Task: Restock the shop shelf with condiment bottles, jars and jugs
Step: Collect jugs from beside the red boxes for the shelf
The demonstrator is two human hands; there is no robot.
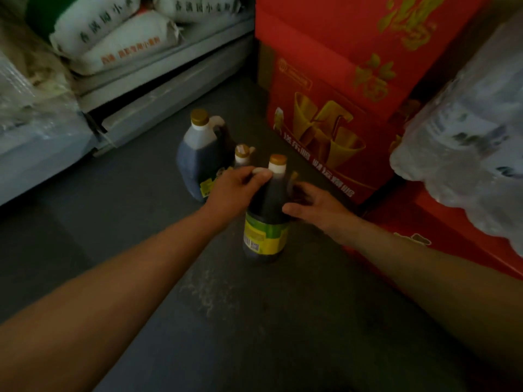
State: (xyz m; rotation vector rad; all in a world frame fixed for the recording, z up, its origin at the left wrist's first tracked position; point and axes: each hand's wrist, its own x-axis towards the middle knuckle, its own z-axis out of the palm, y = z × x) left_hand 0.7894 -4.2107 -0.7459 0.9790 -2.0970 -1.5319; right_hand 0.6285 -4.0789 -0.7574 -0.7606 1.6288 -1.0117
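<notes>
Three dark jugs stood on the grey floor (pixel 119 250) near the middle of the view. Nearest was the front jug (pixel 267 216), upright, with a gold cap, a white neck and a yellow-green label low on its body. At its 10 o'clock stood the big jug (pixel 202 154), also gold-capped, with a white handle. Between those two rose the small jug (pixel 242 154), mostly hidden, only its cap and neck showing.

Both bare arms reached in from 6 o'clock. The left hand (pixel 235 190) lay against the front jug's shoulder at 9 o'clock, fingers curved over toward the neck, thumb tip just beside the white collar. The right hand (pixel 314 203) was at the jug's 3 o'clock, thumb against the dark body, fingers loosely spread and curled round the far side by the handle; whether they gripped tightly I could not tell.

Red cartons (pixel 339 80) with gold print were stacked at 1 o'clock, just beyond the jugs. A clear-wrapped bottle pack (pixel 467 137) sat at 3 o'clock on another red carton. At 11 o'clock white sacks (pixel 119 41) lay on a pale shelf (pixel 169 80). Motion blur softened most lettering.
</notes>
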